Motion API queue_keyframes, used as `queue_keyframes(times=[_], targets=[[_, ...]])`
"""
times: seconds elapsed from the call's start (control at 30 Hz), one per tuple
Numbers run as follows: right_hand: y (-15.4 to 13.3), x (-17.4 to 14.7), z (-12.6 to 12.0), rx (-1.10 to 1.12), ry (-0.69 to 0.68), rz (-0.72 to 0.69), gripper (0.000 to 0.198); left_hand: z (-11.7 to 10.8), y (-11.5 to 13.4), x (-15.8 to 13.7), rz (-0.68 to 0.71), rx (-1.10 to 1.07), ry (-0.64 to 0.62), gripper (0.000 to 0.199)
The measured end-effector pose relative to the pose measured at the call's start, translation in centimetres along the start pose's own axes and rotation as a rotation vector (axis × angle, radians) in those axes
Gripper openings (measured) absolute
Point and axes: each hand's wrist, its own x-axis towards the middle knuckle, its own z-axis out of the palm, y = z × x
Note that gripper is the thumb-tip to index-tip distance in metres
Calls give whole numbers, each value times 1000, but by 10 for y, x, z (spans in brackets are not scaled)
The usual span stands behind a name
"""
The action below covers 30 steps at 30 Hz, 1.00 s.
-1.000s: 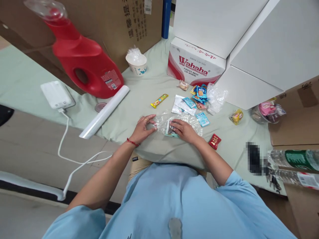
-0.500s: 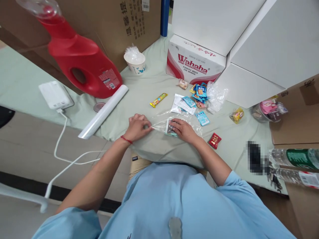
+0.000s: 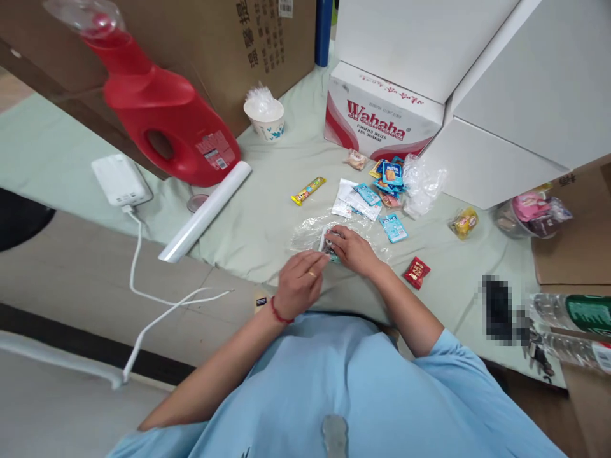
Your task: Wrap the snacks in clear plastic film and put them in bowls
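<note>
Snack packet (image 3: 323, 238), with white and teal edges, lay on clear plastic film (image 3: 305, 230) by the middle of the table's (image 3: 267, 184) front edge. The right hand (image 3: 354, 250) covered much of it, fingers bent down onto its surface; I could not tell whether they gripped it or only rested there. The left hand (image 3: 300, 278) (wearing a gold ring (image 3: 312, 273) and a red bracelet (image 3: 281, 312)) had its fingers bunched by the packet's front left corner; whether anything was pinched between them I could not tell.

Farther from the front edge, a yellow snack stick (image 3: 309, 191) lay beyond the film, and a blue sachet (image 3: 394, 228) lay just right of it. A red-wrapped snack (image 3: 417, 272) sat near the right forearm. Toward the back edge stood the Wahaha carton (image 3: 382, 121) and a paper cup (image 3: 268, 129). At the table's right edge, 2 clear bottles (image 3: 570, 310) lay side by side.
</note>
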Motion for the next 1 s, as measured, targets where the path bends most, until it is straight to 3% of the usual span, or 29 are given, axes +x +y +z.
queue_keyframes(times=[0.1, 0.2, 0.3, 0.4, 0.47, 0.57, 0.6, 0.7, 0.8, 1.0], targets=[[3, 0, 1, 73, 22, -21, 41, 34, 1, 18, -41, -45, -24, 46], [14, 1, -4, 197, 32, -24, 50, 52, -12, 33, -133, 39, -42, 45], [31, 9, -17, 229, 95, 49, 43, 56, -16, 36, -139, 146, -68, 40], [44, 27, -33, 71, 219, 201, 37, 55, -12, 33, -137, 232, -75, 39], [46, 42, -43, -57, 237, 284, 45, 56, -9, 32, -138, 286, -80, 39], [43, 64, -53, -158, 156, 348, 74, 58, -6, 31, -142, 351, -76, 39], [42, 70, -55, -160, 110, 369, 75, 58, -6, 31, -146, 362, -75, 39], [37, 81, -63, -105, -48, 409, 46, 57, -5, 32, -155, 369, -81, 39], [31, 78, -72, -6, -138, 351, 20, 54, -3, 33, -152, 364, -103, 40], [4, 31, -71, 130, -73, 5, 26, 54, -3, 33, -157, 332, -96, 40]])
